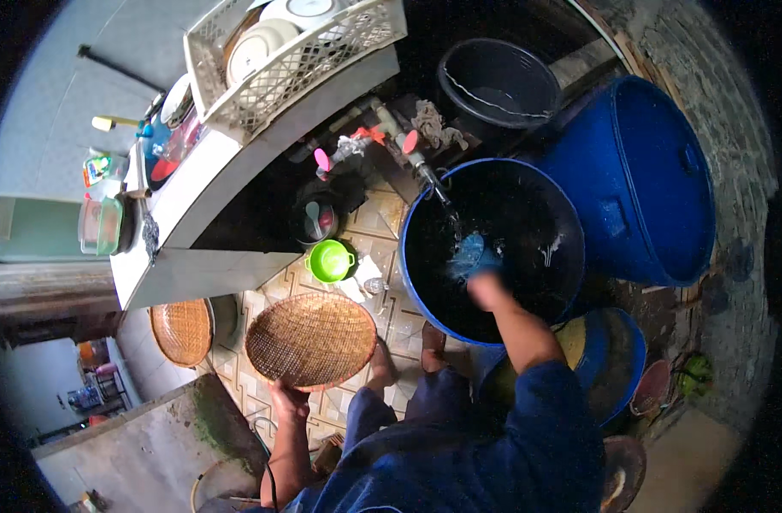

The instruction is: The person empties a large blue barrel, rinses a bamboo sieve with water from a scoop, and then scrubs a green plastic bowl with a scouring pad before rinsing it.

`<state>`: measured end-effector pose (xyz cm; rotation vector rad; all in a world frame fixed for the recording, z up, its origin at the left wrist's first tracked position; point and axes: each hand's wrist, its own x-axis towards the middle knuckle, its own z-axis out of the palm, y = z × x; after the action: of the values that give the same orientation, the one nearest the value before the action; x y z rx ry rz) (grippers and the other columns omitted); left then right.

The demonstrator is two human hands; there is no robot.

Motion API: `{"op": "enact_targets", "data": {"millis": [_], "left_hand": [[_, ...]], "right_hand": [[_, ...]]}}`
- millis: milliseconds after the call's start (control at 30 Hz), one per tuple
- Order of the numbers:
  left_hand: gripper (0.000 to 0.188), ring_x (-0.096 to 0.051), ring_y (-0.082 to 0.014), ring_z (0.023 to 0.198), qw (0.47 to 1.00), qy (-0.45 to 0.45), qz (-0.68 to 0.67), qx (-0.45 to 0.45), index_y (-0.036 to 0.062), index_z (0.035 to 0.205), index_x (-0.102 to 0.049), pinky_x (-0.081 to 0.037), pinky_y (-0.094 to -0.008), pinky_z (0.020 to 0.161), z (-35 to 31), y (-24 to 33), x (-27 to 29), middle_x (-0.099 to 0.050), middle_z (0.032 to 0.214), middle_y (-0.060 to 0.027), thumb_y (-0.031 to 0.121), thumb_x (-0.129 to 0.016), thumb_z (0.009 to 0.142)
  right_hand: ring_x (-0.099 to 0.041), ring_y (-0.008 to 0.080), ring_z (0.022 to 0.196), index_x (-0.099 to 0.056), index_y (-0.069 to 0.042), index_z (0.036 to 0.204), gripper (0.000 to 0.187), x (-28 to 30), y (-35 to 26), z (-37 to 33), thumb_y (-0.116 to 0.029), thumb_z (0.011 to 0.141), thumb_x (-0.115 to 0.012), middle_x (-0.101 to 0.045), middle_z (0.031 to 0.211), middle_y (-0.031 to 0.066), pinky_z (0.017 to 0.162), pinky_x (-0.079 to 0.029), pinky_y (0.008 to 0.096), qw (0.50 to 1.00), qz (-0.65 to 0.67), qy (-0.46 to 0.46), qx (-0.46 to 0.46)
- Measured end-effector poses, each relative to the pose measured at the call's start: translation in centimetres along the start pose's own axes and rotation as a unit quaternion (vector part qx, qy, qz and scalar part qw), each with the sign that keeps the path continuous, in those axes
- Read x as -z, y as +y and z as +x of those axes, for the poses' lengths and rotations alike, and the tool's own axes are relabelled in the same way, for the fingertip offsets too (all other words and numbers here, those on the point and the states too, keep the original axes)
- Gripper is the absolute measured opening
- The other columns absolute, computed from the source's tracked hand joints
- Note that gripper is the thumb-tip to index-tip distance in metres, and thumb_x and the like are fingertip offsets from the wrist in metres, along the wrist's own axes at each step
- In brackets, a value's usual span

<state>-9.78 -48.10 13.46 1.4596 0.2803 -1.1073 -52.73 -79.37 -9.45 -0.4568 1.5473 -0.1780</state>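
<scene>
Two hands, two jobs. My left hand (pixel 286 395) is closed on the near rim of a round woven tray (pixel 311 339), which I hold out flat over the tiled floor (pixel 382 224), off to my left and low. My right hand (pixel 485 286) reaches forward and to the right into the big blue tub (pixel 493 248), closed around a blue scoop (pixel 469 254) held under the thin stream from the tap (pixel 425 171); splashing water blurs the fingers, so I cannot tell just how they sit on it. The tub lies ahead and to the right of the tray, its rim near the tray's far right edge but not touching. My right hand is plainly the nearer one to the water; the left is well apart from it. The tray, being round, has no long axis.

As for packages and labels: a small bottle with a bright red and green label (pixel 97 167) stands at the far left end of the white surface (pixel 220 162), beside a clear green-tinted box (pixel 102 225). A white lattice crate (pixel 297 60) of plates sits at the far end. A lime-green cup (pixel 331 261) stands on the floor just beyond the tray, and a second woven tray (pixel 182 331) lies to its left. A tall blue barrel (pixel 639 179) and a black bucket (pixel 498 81) stand behind the tub.
</scene>
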Motion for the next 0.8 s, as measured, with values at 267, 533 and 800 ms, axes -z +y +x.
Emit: {"op": "enact_targets", "data": {"millis": [267,533,800], "left_hand": [[0.046,-0.053,-0.0375,0.115,0.990,0.025,-0.130,-0.047,0.0146,0.133,-0.037,-0.047,-0.0569,0.093,4.6,-0.4,0.1,-0.048,0.131,-0.0138,0.020,-0.042,0.087],[0.050,-0.054,-0.0333,0.114,0.983,0.076,-0.162,-0.030,0.0069,0.131,-0.042,-0.046,-0.0521,0.096,10.0,-1.4,1.4,-0.054,0.125,-0.0144,0.023,-0.041,0.083],[0.057,-0.058,-0.0348,0.108,0.962,0.118,-0.243,-0.028,0.0221,0.136,-0.030,-0.054,-0.0550,0.082,13.2,-5.1,6.7,-0.050,0.128,-0.0114,0.011,-0.042,0.081]], "right_hand": [[-0.050,0.0084,0.056,-0.055,-0.008,0.108,0.018,2.4,-5.0,-17.8,-0.016,0.091,-0.059,-0.062,0.083,0.0036,0.040,-0.037,0.0203,0.980,0.150,-0.104,0.078],[-0.044,0.0068,0.046,-0.057,0.001,0.124,0.037,-1.8,-6.1,-37.1,-0.010,0.088,-0.061,-0.061,0.069,0.0039,0.040,-0.034,0.0221,0.971,-0.024,0.015,0.235],[-0.046,0.0045,0.050,-0.060,0.002,0.121,0.040,-13.4,-5.6,-40.6,-0.010,0.084,-0.069,-0.064,0.074,0.0017,0.042,-0.033,0.0203,0.945,-0.237,-0.093,0.204]]}}
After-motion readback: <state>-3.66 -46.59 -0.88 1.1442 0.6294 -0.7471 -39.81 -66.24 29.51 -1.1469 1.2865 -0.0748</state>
